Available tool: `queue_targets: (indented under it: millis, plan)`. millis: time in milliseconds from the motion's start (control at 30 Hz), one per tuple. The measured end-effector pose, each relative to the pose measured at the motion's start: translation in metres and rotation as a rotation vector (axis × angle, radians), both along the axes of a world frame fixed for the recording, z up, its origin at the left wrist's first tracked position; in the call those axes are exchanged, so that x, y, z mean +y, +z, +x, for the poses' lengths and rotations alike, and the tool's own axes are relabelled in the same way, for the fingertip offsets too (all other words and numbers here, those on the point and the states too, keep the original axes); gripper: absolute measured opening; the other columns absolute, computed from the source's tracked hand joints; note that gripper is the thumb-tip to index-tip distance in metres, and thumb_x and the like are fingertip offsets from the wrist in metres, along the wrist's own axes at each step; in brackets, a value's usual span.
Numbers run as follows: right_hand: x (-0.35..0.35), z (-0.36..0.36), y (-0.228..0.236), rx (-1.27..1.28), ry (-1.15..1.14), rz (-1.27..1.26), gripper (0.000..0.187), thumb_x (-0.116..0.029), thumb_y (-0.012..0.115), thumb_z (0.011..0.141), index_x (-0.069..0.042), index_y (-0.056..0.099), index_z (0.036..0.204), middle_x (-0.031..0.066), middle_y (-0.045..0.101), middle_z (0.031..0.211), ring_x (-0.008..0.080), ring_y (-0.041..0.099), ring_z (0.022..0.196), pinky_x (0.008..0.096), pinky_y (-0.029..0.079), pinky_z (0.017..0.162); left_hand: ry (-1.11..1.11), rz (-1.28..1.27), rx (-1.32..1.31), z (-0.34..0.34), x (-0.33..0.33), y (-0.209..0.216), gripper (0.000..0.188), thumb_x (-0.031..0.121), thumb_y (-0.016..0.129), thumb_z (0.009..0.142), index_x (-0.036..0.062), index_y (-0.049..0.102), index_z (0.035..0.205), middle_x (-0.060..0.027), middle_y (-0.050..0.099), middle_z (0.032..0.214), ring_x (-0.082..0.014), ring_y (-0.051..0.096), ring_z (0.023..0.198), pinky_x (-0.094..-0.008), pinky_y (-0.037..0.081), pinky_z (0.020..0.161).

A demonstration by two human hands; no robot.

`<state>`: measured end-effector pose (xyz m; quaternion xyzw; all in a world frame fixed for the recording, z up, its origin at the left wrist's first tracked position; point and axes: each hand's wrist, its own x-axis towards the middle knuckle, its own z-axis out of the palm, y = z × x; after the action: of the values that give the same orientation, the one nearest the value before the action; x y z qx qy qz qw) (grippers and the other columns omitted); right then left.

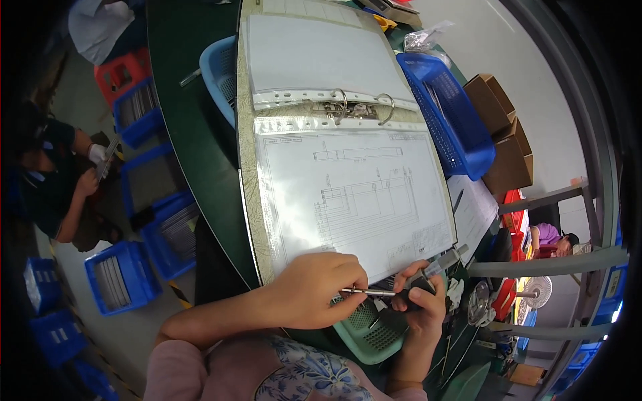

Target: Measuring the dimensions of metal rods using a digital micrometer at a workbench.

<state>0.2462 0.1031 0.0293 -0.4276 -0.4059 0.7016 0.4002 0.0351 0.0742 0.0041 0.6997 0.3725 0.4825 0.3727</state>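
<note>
My left hand (pixel 319 289) pinches one end of a thin metal rod (pixel 371 292) between thumb and fingers. The rod lies roughly level and points to the right. In my right hand (pixel 428 304) is a grey micrometer (pixel 438 264), its barrel slanting up to the right. The rod's right end reaches the micrometer's dark frame; whether the jaws touch it is hidden by the fingers. Just beyond both hands lies an open ring binder (pixel 287 194), with a line drawing in a clear sleeve. Below them sits a light green basket (pixel 361 347), partly covered by the hands.
A blue basket (pixel 461 127) and brown cardboard boxes (pixel 511 154) stand right of the binder; a light blue basket (pixel 212 67) stands left. Blue crates (pixel 120 304) fill the floor at left, near a seated co-worker (pixel 57 160). At right are metal bars and a fan (pixel 535 292).
</note>
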Motion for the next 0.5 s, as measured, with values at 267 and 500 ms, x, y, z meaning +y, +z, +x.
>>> queue_targets:
  millis: [267,500]
  plan:
    - [-0.004,-0.002,0.008,-0.050,0.020,0.160,0.035,-0.004,0.068,0.057,0.000,0.049,0.086,0.0114,0.057,0.071,0.0115,0.050,0.053,0.0192,0.039,0.044,0.077,0.070,0.144,0.009,-0.010,0.019,0.009,0.009,0.060,0.068,0.0055,0.054,0.074,-0.0056,0.052,0.064,-0.0218,0.052,0.059,-0.0305,0.040,0.050]
    - [-0.020,0.002,0.017,-0.065,0.018,0.331,0.034,-0.001,0.068,0.058,0.000,0.049,0.087,0.0091,0.057,0.072,0.0091,0.051,0.056,0.0175,0.040,0.047,0.092,0.071,0.129,0.023,-0.024,0.032,0.009,0.010,0.057,0.070,0.0051,0.050,0.072,-0.0071,0.051,0.069,-0.0247,0.052,0.064,-0.0336,0.041,0.053]
